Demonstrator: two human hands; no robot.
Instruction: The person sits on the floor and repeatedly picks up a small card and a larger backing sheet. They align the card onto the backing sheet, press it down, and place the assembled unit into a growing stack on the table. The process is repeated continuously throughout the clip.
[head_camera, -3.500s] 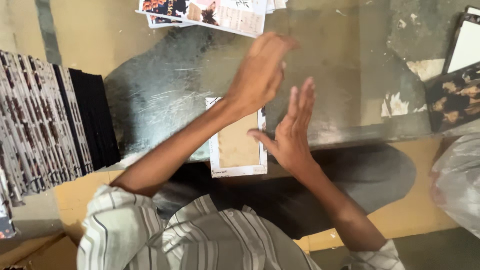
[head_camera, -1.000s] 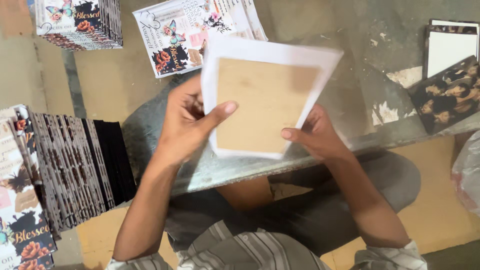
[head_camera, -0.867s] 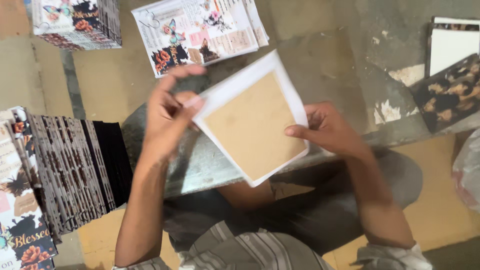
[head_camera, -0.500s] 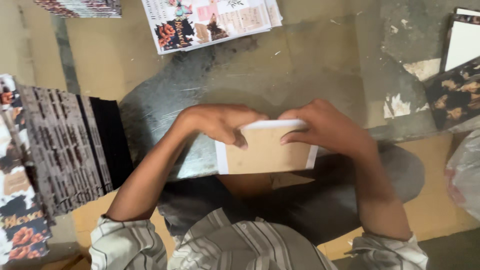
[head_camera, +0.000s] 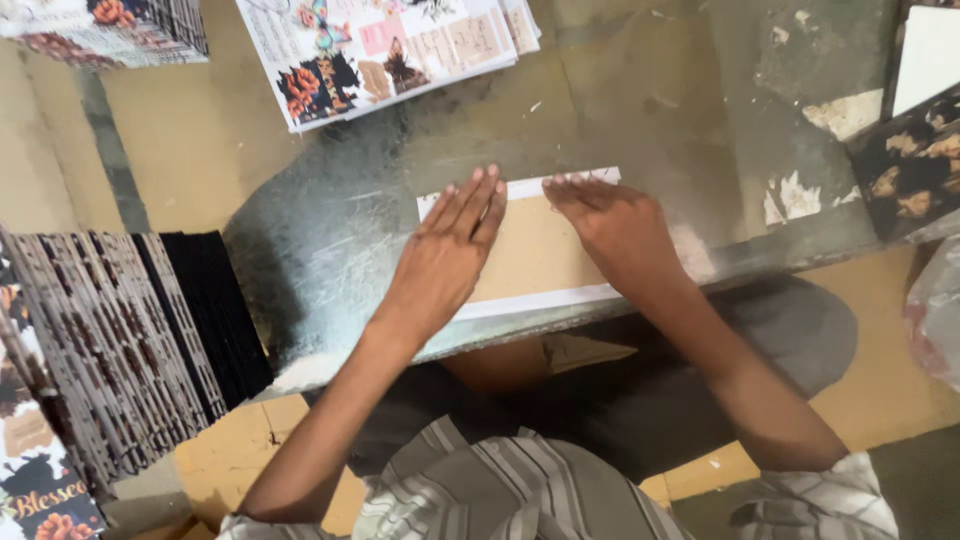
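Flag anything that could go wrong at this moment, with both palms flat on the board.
1. The brown board with white border lies close to the near edge of the worn work surface; a push toward the body could slide it off.
2. The left hand and right hand press apart, leaving the middle free, so it might not flatten evenly.
3. The surface looks gritty; debris may mark the white border.

A second ago both hands held the card (head_camera: 535, 255) up off the table (head_camera: 330, 260), turning it in the air. Half a second ago it was down near the table's front edge, fingers curled over its top edge. Now it lies flat there, and the left hand (head_camera: 445, 255) and right hand (head_camera: 615, 230) press on it with open palms, fingers stretched out.
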